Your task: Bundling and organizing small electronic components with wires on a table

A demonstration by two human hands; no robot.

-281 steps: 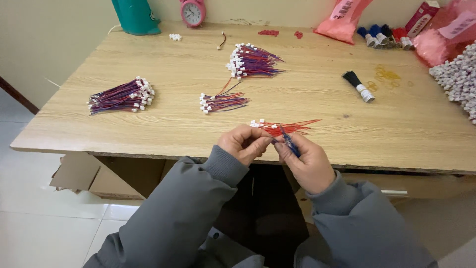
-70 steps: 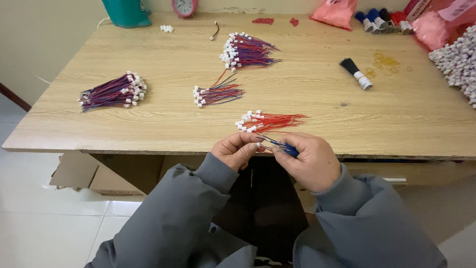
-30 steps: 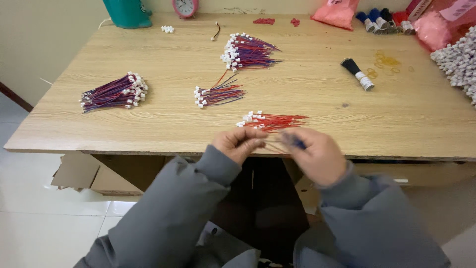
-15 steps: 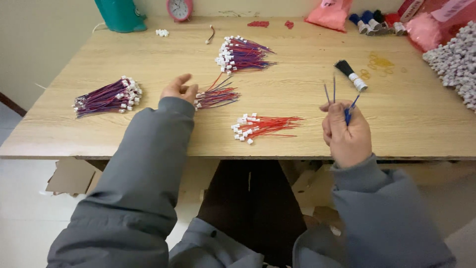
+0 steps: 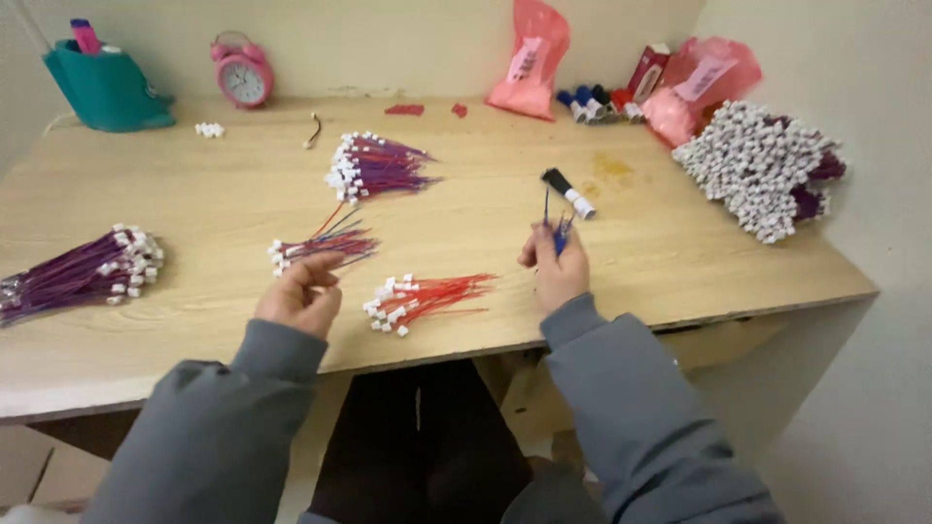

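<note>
My left hand (image 5: 299,296) hovers over the wooden table (image 5: 680,262) with its fingers curled. Its fingertips touch the near end of a small bundle of red and blue wires (image 5: 325,245) with white connectors. Whether a wire is pinched is unclear. My right hand (image 5: 555,270) is raised to the right and grips a thin blue-handled tool (image 5: 555,221) that points upward. Between the hands lies a bundle of red wires (image 5: 427,296) with white connectors, near the table's front edge.
A purple wire bundle (image 5: 87,272) lies at the far left and another (image 5: 377,170) further back. A large heap of connector-tipped wires (image 5: 767,170) fills the right end. A black-and-white marker (image 5: 569,194), a pink alarm clock (image 5: 241,78), a teal holder (image 5: 102,89) and pink bags (image 5: 529,63) stand along the back.
The hands have parted from in front of my body. The left went to the small red-and-blue bundle, then drew back a little. The right lifted the blue tool to the right.
</note>
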